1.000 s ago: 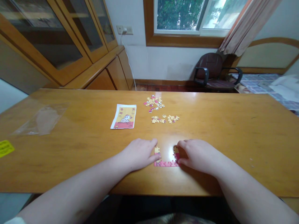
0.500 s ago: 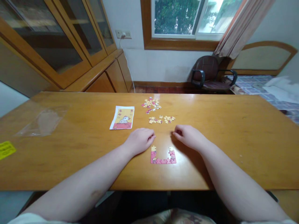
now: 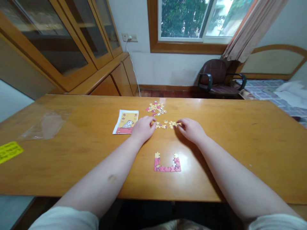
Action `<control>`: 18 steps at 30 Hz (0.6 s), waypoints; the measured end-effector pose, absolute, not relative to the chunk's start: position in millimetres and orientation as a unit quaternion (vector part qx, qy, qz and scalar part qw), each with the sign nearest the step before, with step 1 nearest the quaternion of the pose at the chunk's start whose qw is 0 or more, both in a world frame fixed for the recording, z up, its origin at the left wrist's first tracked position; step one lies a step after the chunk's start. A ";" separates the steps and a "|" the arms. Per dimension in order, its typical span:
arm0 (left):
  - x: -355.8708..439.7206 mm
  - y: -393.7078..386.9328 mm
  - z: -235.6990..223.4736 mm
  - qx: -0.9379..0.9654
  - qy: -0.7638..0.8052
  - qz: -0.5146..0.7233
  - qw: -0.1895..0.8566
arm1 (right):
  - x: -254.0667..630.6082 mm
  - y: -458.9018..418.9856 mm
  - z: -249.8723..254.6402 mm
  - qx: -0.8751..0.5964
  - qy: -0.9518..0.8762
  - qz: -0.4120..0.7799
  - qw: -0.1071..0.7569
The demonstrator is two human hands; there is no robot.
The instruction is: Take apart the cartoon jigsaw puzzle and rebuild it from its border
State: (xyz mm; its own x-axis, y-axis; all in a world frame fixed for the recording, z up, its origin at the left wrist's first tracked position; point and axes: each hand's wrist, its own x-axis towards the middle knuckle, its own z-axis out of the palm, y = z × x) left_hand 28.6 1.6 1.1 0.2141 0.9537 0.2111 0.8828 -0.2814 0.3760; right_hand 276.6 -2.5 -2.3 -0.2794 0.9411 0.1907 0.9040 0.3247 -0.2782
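My left hand [image 3: 144, 128] reaches over the table at the left end of a small row of yellow puzzle pieces [image 3: 161, 125], thumb and index finger slightly apart. My right hand [image 3: 192, 129] is at the other end, its fingertips at the edge of a cluster of yellow puzzle pieces [image 3: 172, 124]; thumb and forefinger are apart there. Whether either hand touches a piece is hard to make out. Nearer to me lies a U-shaped, joined puzzle border [image 3: 168, 168], pink below with yellow upper ends. Partly behind my left hand is a picture sheet [image 3: 126, 121] of a white cartoon animal.
A heap of mixed puzzle pieces [image 3: 156, 108] lies farther back. On the left are a clear plastic bag [image 3: 49, 125] and a yellow label [image 3: 11, 151] on the wooden table [image 3: 230, 143]. Beyond the table stand a cabinet [image 3: 105, 72] and an office chair [image 3: 216, 76].
Both hands have moved forward, away from the U-shaped border, to the two ends of the row of yellow pieces. The left hand now overlaps the picture sheet's corner. The view has shifted slightly.
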 end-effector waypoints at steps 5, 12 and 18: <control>10.9 7.6 1.1 0.775 0.591 0.185 0.126 | 267.2 -5.2 -10.2 -0.475 -0.869 0.048 0.131; 14.7 4.7 -0.8 0.805 0.567 0.130 0.115 | 261.4 -11.6 -9.5 -0.435 -0.893 0.021 0.113; 18.0 3.4 0.7 0.809 0.564 0.113 0.125 | 262.5 -11.1 -10.7 -0.425 -0.895 0.039 0.128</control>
State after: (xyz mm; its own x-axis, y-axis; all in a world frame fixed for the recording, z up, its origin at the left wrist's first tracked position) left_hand 18.0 3.4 0.7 0.3388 0.9399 0.0423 0.8835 -0.3333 0.3290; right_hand 262.5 -11.1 -10.7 -0.6056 0.7713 0.1958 0.7512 0.6353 -0.1794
